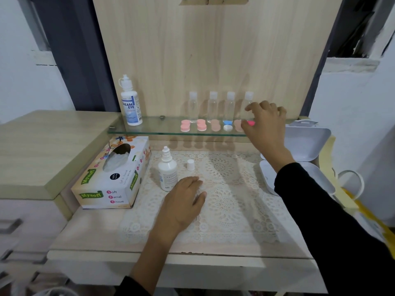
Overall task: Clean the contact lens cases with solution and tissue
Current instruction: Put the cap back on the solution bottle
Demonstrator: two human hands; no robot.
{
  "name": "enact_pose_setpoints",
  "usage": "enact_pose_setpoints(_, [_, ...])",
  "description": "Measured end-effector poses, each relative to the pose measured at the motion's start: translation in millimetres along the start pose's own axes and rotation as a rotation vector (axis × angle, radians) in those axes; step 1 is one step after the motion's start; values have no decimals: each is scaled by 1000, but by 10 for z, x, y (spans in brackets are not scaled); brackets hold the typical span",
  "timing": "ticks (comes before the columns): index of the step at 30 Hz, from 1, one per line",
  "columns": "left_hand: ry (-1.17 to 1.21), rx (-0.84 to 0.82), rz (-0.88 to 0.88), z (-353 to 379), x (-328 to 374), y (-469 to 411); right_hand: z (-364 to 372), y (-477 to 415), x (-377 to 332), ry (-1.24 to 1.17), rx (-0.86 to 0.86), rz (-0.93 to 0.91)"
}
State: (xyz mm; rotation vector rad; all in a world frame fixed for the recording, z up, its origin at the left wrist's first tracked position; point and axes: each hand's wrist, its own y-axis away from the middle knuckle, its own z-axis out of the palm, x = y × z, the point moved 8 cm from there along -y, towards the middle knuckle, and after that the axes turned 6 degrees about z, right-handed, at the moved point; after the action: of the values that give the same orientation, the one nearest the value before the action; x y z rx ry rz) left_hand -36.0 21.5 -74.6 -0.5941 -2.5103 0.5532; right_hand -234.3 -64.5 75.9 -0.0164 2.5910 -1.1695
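Six contact lens cases (202, 125) line the glass shelf (149, 130) before four clear bottles (212, 106), the right hand (265, 124) half covering its right-end pink case (251, 123), grip unclear, while below the shelf the left hand (183, 201) lies flat beside the solution bottle (167, 174) and tissue box (111, 178).

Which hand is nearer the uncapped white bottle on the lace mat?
Left. The left hand rests on the mat right beside the bottle; the right hand is up at the glass shelf.
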Motion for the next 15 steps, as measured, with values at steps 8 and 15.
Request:
enact_pose_setpoints(8, [-13,61,24,-50,20,2,352,678,-459,-469,-234,-50])
enact_pose_setpoints(15, [-17,391,-24,-495,85,90,870,1270,-457,-545,-535,116])
